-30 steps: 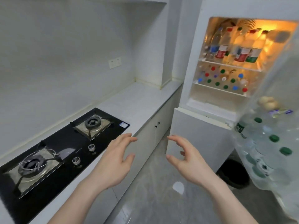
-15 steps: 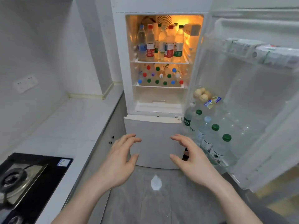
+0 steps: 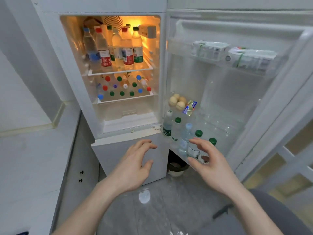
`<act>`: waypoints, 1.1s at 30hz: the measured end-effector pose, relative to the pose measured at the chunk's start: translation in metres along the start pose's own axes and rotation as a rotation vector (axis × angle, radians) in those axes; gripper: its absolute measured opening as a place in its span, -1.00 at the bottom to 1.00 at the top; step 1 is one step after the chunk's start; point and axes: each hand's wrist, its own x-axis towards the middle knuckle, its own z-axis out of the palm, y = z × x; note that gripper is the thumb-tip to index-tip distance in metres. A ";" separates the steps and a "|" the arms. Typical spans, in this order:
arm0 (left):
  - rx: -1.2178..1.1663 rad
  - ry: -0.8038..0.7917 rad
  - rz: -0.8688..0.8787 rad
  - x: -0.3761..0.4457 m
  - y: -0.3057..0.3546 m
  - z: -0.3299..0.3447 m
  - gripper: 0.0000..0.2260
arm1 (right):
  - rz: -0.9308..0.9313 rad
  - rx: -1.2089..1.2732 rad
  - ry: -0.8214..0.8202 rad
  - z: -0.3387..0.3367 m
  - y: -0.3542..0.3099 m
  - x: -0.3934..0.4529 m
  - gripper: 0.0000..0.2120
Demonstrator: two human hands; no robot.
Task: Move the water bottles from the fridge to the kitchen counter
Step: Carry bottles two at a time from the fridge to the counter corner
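Both hands are empty with fingers spread: the right hand point(image 3: 209, 160) is nearer to the upright clear plastic water bottles point(image 3: 186, 138) in the open white fridge door's lowest rack, just ahead of it, the left hand point(image 3: 135, 165) farther off.

Pale walls point(image 3: 18, 92) at left, meeting white cabinet fronts point(image 3: 74, 167) with small dark knobs point(image 3: 81, 175). Grey glossy floor point(image 3: 152, 216) near, catching a round glare of light point(image 3: 144, 196). Dark bin point(image 3: 177, 167) low beyond. Pale framed panels point(image 3: 288, 168) at right.
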 end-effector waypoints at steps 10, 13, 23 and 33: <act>-0.037 -0.137 0.104 0.084 0.018 0.062 -0.62 | 0.168 0.000 0.045 -0.045 0.061 0.011 -0.52; -0.044 -0.156 0.104 0.110 0.025 0.082 -0.62 | 0.202 -0.003 0.030 -0.052 0.084 0.021 -0.50; -0.058 -0.191 0.024 0.174 0.051 0.142 -0.42 | 0.276 -0.060 -0.077 -0.046 0.138 0.050 -0.31; 0.032 -0.108 0.033 0.201 0.050 0.178 -0.45 | 0.297 -0.187 -0.196 -0.041 0.151 0.091 -0.49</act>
